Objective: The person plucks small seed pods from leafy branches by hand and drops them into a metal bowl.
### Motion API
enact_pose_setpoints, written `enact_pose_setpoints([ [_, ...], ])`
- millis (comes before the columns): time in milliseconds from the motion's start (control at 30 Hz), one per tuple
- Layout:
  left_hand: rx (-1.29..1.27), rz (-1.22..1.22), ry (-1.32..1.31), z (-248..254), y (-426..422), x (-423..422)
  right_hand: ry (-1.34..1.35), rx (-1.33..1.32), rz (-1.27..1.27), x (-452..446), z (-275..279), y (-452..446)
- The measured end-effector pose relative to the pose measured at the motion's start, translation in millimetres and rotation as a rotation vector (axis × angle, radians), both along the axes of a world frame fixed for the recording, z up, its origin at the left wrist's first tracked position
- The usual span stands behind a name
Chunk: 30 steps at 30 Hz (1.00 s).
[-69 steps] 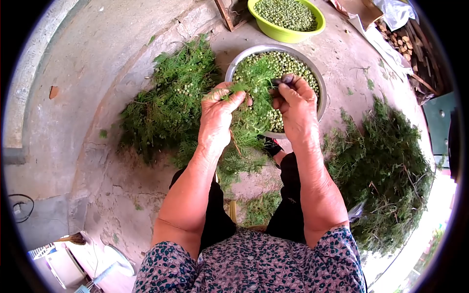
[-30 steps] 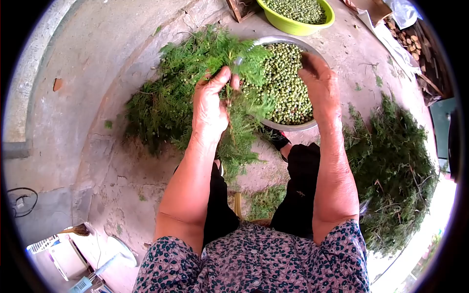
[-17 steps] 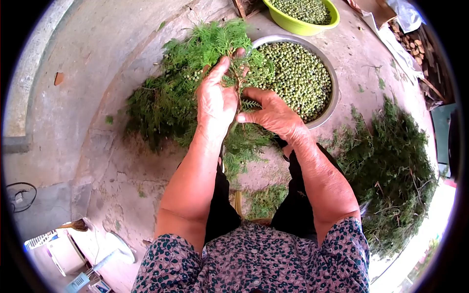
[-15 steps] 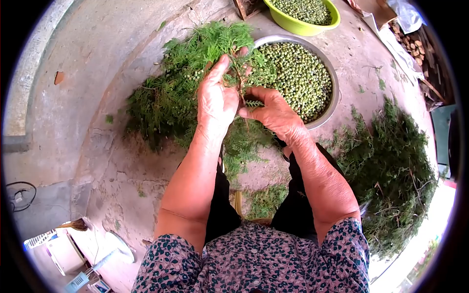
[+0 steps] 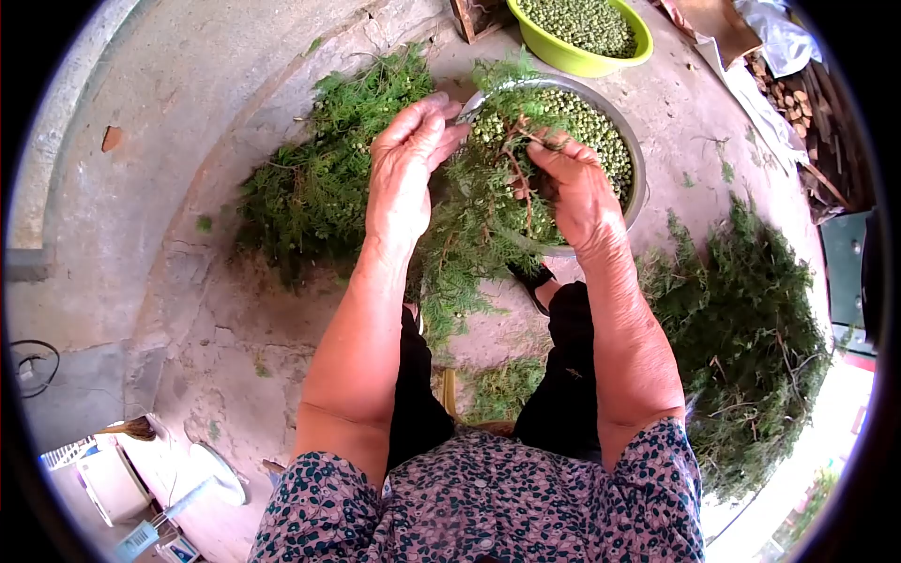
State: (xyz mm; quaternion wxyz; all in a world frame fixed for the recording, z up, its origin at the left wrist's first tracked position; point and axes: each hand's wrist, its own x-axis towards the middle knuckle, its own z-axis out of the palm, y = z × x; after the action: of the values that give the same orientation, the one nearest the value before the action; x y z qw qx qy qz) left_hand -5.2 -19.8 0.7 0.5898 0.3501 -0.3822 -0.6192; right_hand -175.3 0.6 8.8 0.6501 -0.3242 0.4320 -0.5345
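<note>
My right hand (image 5: 584,183) grips a leafy evergreen branch (image 5: 518,174) by its brown stem, with thumb and fingers closed on it. The branch's green sprays hang over the near left part of a round metal basin (image 5: 642,192). Inside the basin lie many small green cones (image 5: 615,155), partly hidden by the branch and my hand. My left hand (image 5: 405,164) is held up left of the branch, its fingers stretched out and apart, holding nothing. Behind it, a heap of cut evergreen branches (image 5: 305,211) lies on the floor.
A yellow-green basin (image 5: 582,64) of similar cones stands at the back. To the right is another heap of evergreen branches (image 5: 737,347). Stacked firewood (image 5: 798,103) lies at the far right. Green scraps (image 5: 502,389) litter the floor between my legs.
My hands have moved apart. The right hand now holds the branch farther right, over the metal basin, while the left hand has let go and shifted slightly left.
</note>
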Motion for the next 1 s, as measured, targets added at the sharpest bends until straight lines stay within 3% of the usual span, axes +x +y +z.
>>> enact_pose_setpoints([
  [33,-0.001,0.001,0.002,-1,0,1,-0.039,-0.006,-0.012,-2,3,0],
  [100,-0.070,0.079,-0.438,-7,-1,3,-0.096,-0.001,-0.063,-6,8,-1],
  [167,-0.052,0.074,-0.498,-12,-1,7,-0.124,0.047,-0.096,-8,12,-3],
  [233,-0.060,-0.088,-0.673,-16,1,9,-0.102,-0.002,-0.036,-14,14,-3],
  [367,-0.044,-0.341,-0.599,-16,6,6,-0.160,-0.012,-0.038,-17,8,-6],
  [433,-0.211,-0.288,-0.836,-6,10,1,-0.155,-0.018,-0.015,-13,11,-6],
  [500,-0.457,0.102,-0.919,-13,11,-6,-0.167,0.002,0.003,-8,15,-4],
  [567,-0.477,0.128,-1.020,-12,11,-4,-0.233,0.019,-0.192,-2,11,-5],
  [633,-0.183,-0.136,-0.965,-11,17,-7,-0.215,0.028,-0.181,1,14,-4],
  [667,-0.321,-0.077,-1.183,-8,21,-8,-0.236,0.000,-0.089,4,17,-2],
  [700,-0.388,-0.039,-1.180,-9,24,-10,-0.255,-0.029,0.002,8,20,0],
  [767,-0.261,0.035,-1.138,-5,24,-11,-0.218,-0.064,0.023,19,22,6],
  [833,-0.219,0.104,-1.158,-11,20,-6,-0.043,-0.213,0.136,25,21,5],
  [900,-0.343,0.183,-1.047,-11,18,-2,0.015,-0.254,0.167,25,25,6],
  [967,-0.190,0.113,-0.569,-34,7,13,0.275,-0.381,0.088,25,29,4],
  [1000,-0.051,0.048,-0.269,-15,10,22,0.269,-0.373,0.087,20,23,0],
])
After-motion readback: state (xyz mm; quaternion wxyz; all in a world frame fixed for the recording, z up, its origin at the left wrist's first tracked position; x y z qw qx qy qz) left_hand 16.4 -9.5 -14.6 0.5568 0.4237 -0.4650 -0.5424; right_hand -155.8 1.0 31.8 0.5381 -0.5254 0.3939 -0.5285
